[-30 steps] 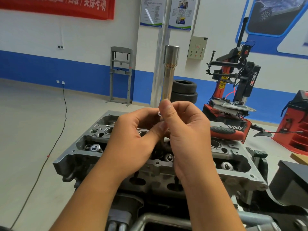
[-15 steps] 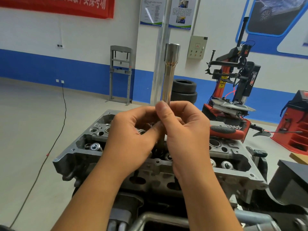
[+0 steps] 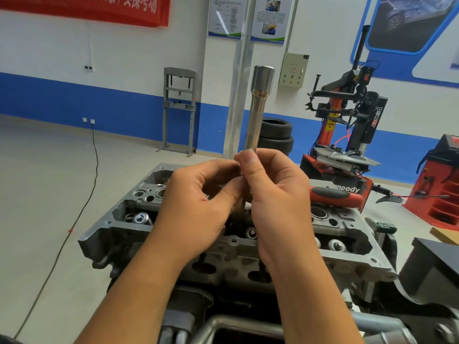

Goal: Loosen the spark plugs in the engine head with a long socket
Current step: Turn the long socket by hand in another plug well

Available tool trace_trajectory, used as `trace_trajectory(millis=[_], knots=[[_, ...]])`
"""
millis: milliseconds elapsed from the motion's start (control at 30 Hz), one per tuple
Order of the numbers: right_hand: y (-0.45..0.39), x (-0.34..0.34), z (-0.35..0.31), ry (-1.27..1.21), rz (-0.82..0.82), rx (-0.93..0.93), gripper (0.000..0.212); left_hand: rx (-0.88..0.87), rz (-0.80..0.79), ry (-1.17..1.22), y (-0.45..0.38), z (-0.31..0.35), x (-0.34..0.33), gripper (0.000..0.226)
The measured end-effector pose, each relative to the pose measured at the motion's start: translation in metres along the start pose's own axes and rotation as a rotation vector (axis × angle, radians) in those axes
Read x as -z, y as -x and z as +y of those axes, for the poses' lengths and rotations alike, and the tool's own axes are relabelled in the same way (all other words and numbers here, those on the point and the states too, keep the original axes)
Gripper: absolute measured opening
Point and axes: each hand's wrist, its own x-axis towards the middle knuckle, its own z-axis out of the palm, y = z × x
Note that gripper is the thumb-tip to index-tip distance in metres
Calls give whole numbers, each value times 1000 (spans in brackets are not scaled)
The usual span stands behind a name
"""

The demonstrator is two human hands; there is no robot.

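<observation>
Holding the socket [image 3: 255,112] upright w/ both hands over the middle of the head [image 3: 347,256]. My left hand [image 3: 196,207] comes in from the left side, fingers curled, thumb and fingertips pinching the shaft low down. My right hand [image 3: 275,202] wraps the shaft from the right, thumb up along the near side, its tip at the top of the grip, fingers curled round behind. Both hands touch each other at the shaft.

Socket is a long metal tube, brownish along the shaft, w/ a wider shiny end at the top, well above my hands. Below my hands a short bit of shaft shows, running down into the centre of the head; can't tell if it's seated on a plug, my hands hide the well.

Head sits in front of me, grey cast metal, open top, valve springs [image 3: 142,218] visible at the left end and more at the right front. A red and black handle [image 3: 332,194] lies on the far right part of the head, just beside my right hand, not touching it.

Bkgd: tyre changer [image 3: 347,115] at right, two stacked tyres [image 3: 278,135] behind the socket, grey press frame [image 3: 178,110] by the blue and white wall, black cable [image 3: 74,207] across the floor at left.
</observation>
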Motion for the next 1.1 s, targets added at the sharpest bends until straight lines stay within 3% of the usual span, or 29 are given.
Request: trace_trajectory(millis=[133, 333, 500, 700, 900, 1100], knots=[[0, -1, 0, 17, -50, -6, 15, 36, -51, 16, -2, -1, 2, 25], [1, 0, -1, -18, -18, 6, 9, 3, 112, -33, 1, -3, -2, 18], [0, -1, -2, 11, -60, -15, 19, 43, -55, 26, -3, -4, 1, 26], [1, -1, -1, 4, -34, -20, 10, 31, 119, -46, 0, -6, -2, 20], [0, -1, -2, 25, -89, -23, 15, 28, -77, 45, -1, -3, 2, 27], [2, -2, -2, 17, -74, -24, 10, 23, 103, -35, 1, -4, -2, 20]])
